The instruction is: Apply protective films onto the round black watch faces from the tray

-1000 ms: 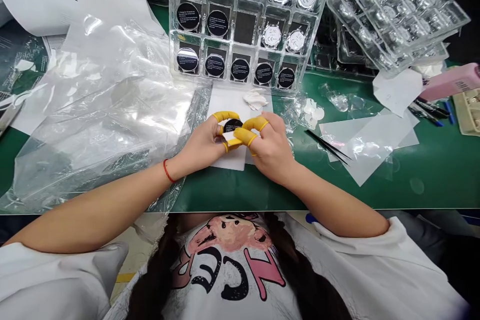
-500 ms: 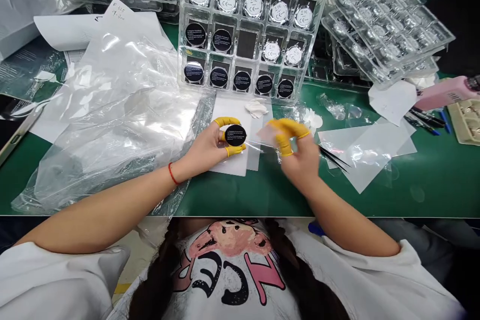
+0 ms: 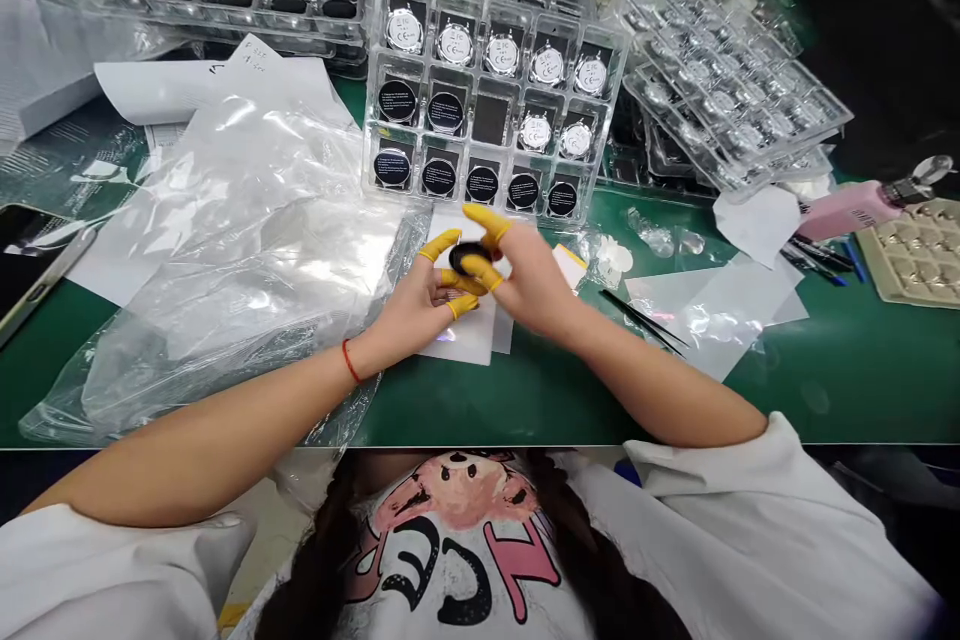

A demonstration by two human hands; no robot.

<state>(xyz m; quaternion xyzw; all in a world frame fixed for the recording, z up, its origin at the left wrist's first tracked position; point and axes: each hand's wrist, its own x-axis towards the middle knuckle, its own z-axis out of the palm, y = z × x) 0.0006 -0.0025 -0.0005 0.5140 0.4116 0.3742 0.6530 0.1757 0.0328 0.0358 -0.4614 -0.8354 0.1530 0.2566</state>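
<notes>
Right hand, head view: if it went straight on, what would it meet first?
Probably the black disc held in the left hand; the fingertips of the right hand reach its edge, though depth is unclear.

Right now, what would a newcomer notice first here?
The tall clear plastic tray at top centre, with rows of round discs in its cells, catches the eye first. Just below it, the left hand and right hand, wearing yellow finger cots, meet at a black disc. A large clear plastic bag spreads to their left.
</notes>
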